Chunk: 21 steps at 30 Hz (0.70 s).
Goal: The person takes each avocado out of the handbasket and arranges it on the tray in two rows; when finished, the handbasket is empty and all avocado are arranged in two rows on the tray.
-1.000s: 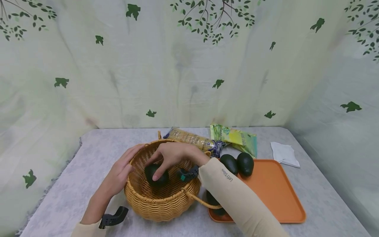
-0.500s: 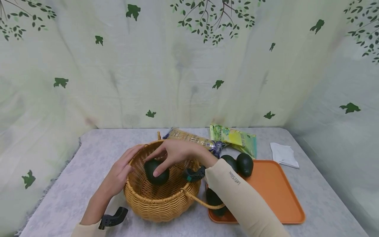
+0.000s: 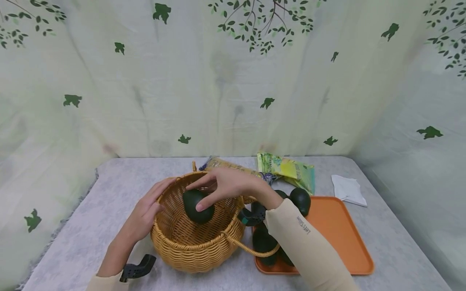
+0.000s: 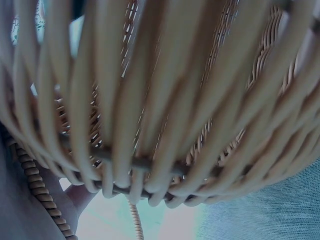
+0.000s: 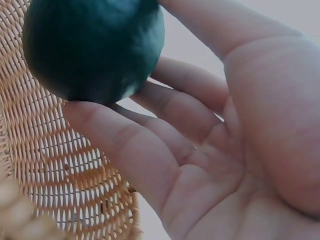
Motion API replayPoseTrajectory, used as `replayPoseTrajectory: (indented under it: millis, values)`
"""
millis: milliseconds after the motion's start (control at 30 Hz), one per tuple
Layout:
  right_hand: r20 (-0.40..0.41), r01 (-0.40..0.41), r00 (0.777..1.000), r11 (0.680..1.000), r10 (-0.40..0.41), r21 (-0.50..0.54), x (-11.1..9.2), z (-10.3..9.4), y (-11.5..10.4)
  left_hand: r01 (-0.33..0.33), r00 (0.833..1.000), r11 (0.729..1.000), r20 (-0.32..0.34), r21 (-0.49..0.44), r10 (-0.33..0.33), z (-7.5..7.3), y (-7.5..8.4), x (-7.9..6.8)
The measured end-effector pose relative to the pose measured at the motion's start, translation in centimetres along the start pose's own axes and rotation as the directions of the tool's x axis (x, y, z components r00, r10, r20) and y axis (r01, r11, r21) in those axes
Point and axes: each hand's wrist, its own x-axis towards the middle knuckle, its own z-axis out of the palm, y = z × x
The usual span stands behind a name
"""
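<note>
My right hand pinches a dark green avocado between thumb and fingers, over the opening of a round wicker basket. In the right wrist view the avocado shows dark and smooth between the fingertips and thumb, with the woven wall of the basket behind it. On the basket's left side my left hand grips the rim. The left wrist view is filled by the basket's weave, with part of the left hand at the lower left.
Right of the basket lies an orange tray with several avocados, some partly hidden by the right arm. The basket's handle hangs over the tray's left edge. Behind are a noodle-like packet, green-yellow packets and a white tissue packet.
My right hand has lifted the avocado a little and drawn it slightly to the right inside the basket's opening. My left hand keeps its place on the rim.
</note>
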Motion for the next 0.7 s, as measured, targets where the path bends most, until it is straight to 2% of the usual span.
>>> replayPoseTrajectory:
  millis: [133,367,700]
  values:
    - [-0.049,-0.015,0.999,0.997,0.019,0.079,-1.3,-0.1,-0.1,0.01,1.0,1.0,0.001,0.006,-0.01,0.0,0.1,0.0]
    - [-0.107,-0.014,0.993,0.971,0.04,0.24,-4.1,-0.4,-0.1,-0.004,1.0,1.0,-0.007,0.001,0.004,-0.1,0.0,0.1]
    - [-0.197,-0.019,0.978,0.972,0.067,0.234,-9.0,-1.0,0.7,-0.026,1.0,0.999,-0.011,-0.021,0.026,0.0,-0.2,0.1]
